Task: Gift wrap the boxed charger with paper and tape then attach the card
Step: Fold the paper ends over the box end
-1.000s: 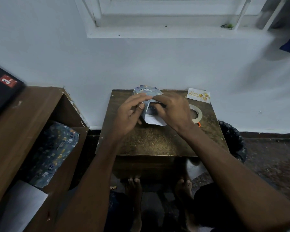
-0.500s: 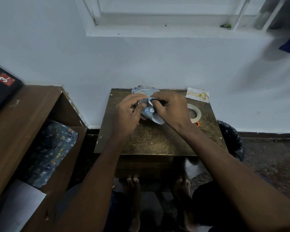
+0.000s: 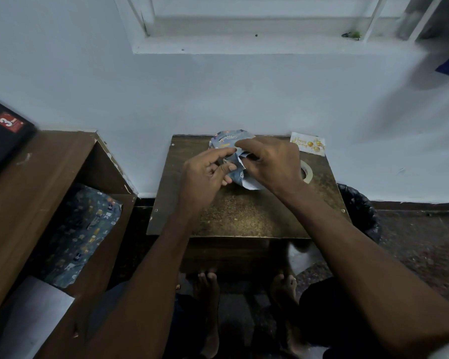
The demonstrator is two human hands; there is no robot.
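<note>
**Mid-fold, paper still loose**

Right now the parcel (image 3: 235, 161) sits at the table's (image 3: 244, 216) far edge, between your hands. Its paper looks light, crinkly and easily torn; the box inside is hidden. Your left hand (image 3: 205, 174) pinches the near flap, your right hand (image 3: 270, 161) curls over the top. Take hold at the folded corners. Tape (image 3: 306, 172) and card (image 3: 307, 143) lie just right.

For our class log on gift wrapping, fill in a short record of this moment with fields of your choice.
Work surface: small brown table
Item in progress: parcel partly covered in wrapping paper
Left hand: pinches the paper
Right hand: grips the parcel
Tape roll: on table, right of hands
Card: far right corner, unattached
Spare wrapping paper: in cabinet, left
</note>
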